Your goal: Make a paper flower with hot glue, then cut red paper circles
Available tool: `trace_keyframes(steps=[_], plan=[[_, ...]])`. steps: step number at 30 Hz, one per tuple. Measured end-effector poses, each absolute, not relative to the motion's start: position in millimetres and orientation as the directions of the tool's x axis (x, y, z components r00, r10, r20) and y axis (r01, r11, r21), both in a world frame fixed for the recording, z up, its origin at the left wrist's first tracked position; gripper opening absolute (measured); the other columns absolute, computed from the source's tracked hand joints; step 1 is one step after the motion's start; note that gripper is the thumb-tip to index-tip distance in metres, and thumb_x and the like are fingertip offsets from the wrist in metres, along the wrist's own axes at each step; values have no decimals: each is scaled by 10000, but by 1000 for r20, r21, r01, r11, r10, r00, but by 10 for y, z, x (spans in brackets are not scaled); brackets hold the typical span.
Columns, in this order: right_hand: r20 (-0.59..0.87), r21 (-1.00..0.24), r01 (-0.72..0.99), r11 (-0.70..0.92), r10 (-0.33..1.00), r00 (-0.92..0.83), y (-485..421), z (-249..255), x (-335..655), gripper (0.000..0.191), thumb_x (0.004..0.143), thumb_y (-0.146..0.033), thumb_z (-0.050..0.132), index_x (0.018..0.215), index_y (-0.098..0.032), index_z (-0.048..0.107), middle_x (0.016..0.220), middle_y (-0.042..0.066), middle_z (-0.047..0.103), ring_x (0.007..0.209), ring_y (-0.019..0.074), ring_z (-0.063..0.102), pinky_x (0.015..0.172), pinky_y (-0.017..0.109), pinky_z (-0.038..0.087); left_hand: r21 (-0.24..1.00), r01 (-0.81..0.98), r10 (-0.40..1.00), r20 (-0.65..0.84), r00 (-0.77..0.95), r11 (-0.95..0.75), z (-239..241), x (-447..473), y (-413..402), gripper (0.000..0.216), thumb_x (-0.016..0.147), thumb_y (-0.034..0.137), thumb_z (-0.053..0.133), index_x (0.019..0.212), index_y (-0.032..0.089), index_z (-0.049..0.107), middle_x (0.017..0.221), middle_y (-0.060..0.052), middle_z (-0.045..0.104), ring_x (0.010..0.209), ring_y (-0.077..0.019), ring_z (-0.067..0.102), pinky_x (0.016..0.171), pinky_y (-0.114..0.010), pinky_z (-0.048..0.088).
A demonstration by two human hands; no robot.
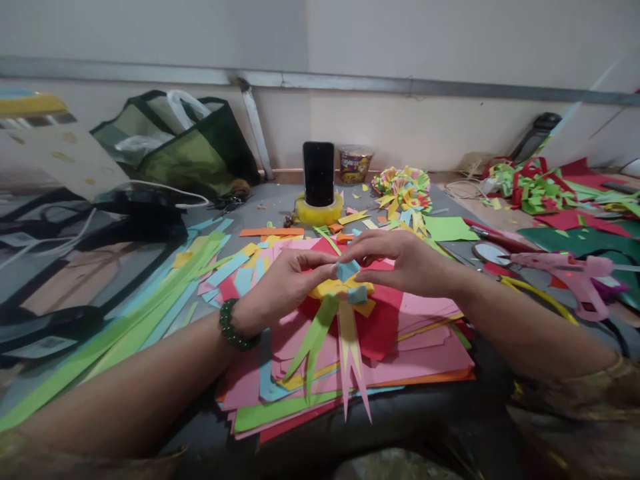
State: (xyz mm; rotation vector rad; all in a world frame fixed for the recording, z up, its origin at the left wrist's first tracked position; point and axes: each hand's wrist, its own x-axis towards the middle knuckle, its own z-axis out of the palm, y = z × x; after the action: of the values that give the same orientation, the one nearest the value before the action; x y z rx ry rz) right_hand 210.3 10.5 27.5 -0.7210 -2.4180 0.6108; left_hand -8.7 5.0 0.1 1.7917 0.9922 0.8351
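Note:
My left hand [285, 287] and my right hand [400, 263] meet over a stack of coloured paper sheets [420, 347]. Together they pinch a small paper flower piece [347, 283] with light blue folded bits, yellow petals and long green, yellow and pink pointed strips hanging down. Fingertips of both hands are closed on the blue part at the top. A dark green bead bracelet [233, 327] sits on my left wrist.
A phone [319, 173] stands in a yellow tape roll [319, 213] at the back. Finished paper flowers [403, 190] lie right of it. A pink glue gun [575, 273] lies at right, long green strips [150, 313] at left, a green bag [185, 143] behind.

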Motion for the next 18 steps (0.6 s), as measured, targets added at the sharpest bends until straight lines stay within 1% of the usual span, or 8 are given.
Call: trace_keyframes(steps=[3,5,6,8,10,12,15,18], plan=[[350,-587,347,731,616,-706,128,268,2123,167,861,-239,694,1019,-198,732,985,66,726,878,173,670,747,298,550,920,262,879,148,454,-290,-18,-81,39,202,826,355,621,883,187,718,808,-23,730,713,-153,630,635,-266,507],[338,-614,349,708,635,-694,147,263,2151,150,845,-241,707,981,-184,735,996,75,721,876,173,668,735,290,547,878,308,873,210,441,-367,-35,-79,39,187,843,341,603,889,182,691,828,-29,719,725,-153,627,644,-269,501],[324,-619,366,695,650,-687,155,260,2165,139,841,-239,708,962,-178,738,983,76,721,862,171,668,730,290,545,828,367,864,249,438,-424,-41,-78,37,164,848,313,588,875,183,686,826,-30,718,736,-159,628,674,-284,500],[269,-613,421,669,678,-684,167,249,2189,122,837,-231,705,933,-169,746,928,71,727,822,168,667,725,292,541,671,518,832,297,469,-531,-47,-76,21,138,839,244,571,837,194,699,824,-30,731,777,-181,634,767,-336,481],[199,-599,468,650,686,-700,175,237,2204,114,830,-219,706,920,-167,753,917,71,738,822,171,674,742,294,543,496,624,788,258,559,-604,-50,-67,-9,168,824,192,571,826,225,735,841,-21,753,821,-206,633,838,-387,431],[138,-586,490,646,675,-724,176,227,2206,119,825,-202,706,927,-170,759,960,77,745,860,176,682,779,296,547,377,655,746,181,641,-655,-59,-53,-43,203,832,179,576,835,260,762,859,-8,765,854,-221,625,854,-409,385],[97,-551,507,663,654,-750,173,223,2189,138,842,-166,673,944,-168,767,1001,83,749,893,180,687,819,300,545,292,661,714,131,688,-691,-88,-41,-71,226,856,183,566,852,274,774,891,-5,775,874,-225,614,841,-412,347],[91,-503,523,687,645,-759,177,221,2167,152,844,-136,657,936,-178,770,1008,77,764,910,188,696,844,305,540,268,646,693,145,706,-715,-116,-47,-69,233,872,201,555,879,269,778,945,-14,780,876,-217,605,841,-410,334]])
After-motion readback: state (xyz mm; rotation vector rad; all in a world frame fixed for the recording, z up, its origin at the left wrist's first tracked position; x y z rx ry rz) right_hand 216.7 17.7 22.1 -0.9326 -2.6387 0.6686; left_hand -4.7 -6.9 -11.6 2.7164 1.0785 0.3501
